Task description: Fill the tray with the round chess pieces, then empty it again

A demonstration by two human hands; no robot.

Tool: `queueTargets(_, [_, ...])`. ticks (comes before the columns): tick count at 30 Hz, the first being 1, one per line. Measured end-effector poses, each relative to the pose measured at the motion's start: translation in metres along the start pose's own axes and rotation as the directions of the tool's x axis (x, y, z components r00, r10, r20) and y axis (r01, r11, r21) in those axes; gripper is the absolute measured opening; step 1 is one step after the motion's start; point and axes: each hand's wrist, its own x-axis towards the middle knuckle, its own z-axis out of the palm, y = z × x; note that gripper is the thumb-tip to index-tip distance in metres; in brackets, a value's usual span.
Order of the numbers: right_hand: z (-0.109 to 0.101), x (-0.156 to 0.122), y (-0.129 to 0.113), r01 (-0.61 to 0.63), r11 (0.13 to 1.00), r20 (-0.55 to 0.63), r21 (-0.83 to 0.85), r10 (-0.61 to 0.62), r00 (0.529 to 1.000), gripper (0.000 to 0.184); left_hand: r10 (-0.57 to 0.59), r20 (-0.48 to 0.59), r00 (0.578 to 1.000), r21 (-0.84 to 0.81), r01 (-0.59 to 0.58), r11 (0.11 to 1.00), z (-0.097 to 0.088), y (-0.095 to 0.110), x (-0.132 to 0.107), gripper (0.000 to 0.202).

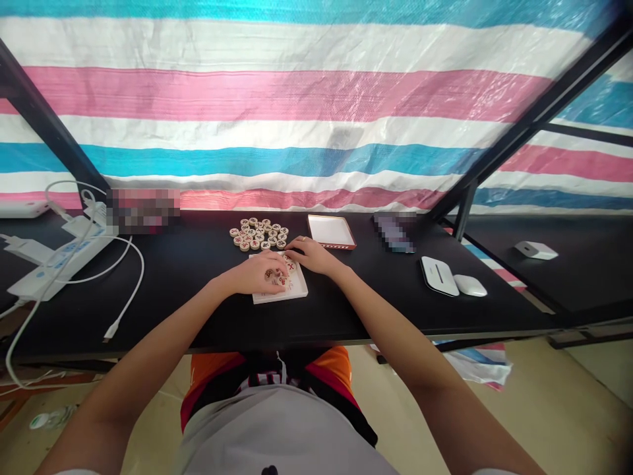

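Observation:
A shallow white box (297,290) lies on the black desk in front of me, with several round xiangqi pieces (290,266) in it, some marked in red. My left hand (254,272) rests over the box's left side, its thumb and fingers curved round a few pieces. At the far edge of the box is my right hand (312,255), fingers bent and held together; what lies under its fingertips is hidden. Just beyond the hands, a cluster of loose xiangqi pieces (260,232) sits on the desk, some with red characters, others with dark ones.
Behind my right hand lies a box lid (330,230), white inside. Farther right are a blurred phone-like object (394,233), a white flat device (439,276) and a white mouse (470,285). A power strip (64,260) with white cables covers the left side. Striped sheeting (297,92) hangs behind.

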Motion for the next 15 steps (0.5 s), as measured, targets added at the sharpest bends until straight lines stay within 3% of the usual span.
queueTargets(4, [0.0, 0.0, 0.0, -0.005, 1.0, 0.01, 0.007, 0.005, 1.0, 0.022, -0.205, -0.052, 0.977, -0.079, 0.201, 0.976, -0.022, -0.011, -0.008, 0.036])
queueTargets(9, [-0.001, 0.0, -0.001, -0.015, 1.0, 0.019, 0.011, 0.014, 1.0, 0.023, -0.406, -0.132, 0.904, -0.009, 0.409, 0.913, -0.045, -0.046, -0.025, 0.037])
queueTargets(15, [-0.003, 0.0, -0.002, -0.027, 1.0, 0.031, 0.004, 0.027, 0.999, 0.023, -0.503, -0.073, 0.861, -0.017, 0.504, 0.864, -0.051, -0.066, -0.037, 0.036])
